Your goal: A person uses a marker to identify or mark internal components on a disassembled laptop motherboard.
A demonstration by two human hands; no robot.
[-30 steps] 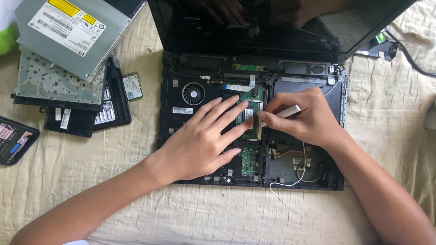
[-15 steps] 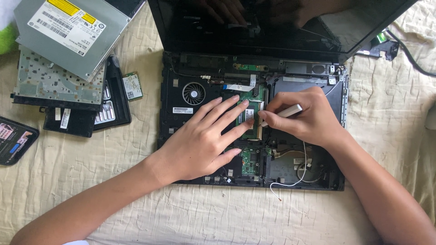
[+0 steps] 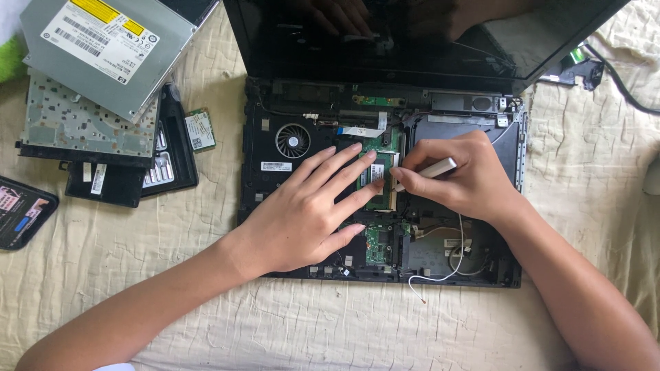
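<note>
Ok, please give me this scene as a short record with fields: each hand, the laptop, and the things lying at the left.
left hand: flat on the open laptop, fingers touching the green memory card
right hand: holds a silver tool, its tip at the card's right edge
laptop: cover off, fan and boards bare, screen dark
left side: grey drive, black parts, small green card
surface: beige cloth

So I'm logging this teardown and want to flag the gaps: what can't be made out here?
- Tool tip: head view, hidden behind the right hand fingers.
- Green memory board: partly under the left hand.
- Laptop screen: top cut off by the frame edge.
- Small green card: markings too small.
</note>
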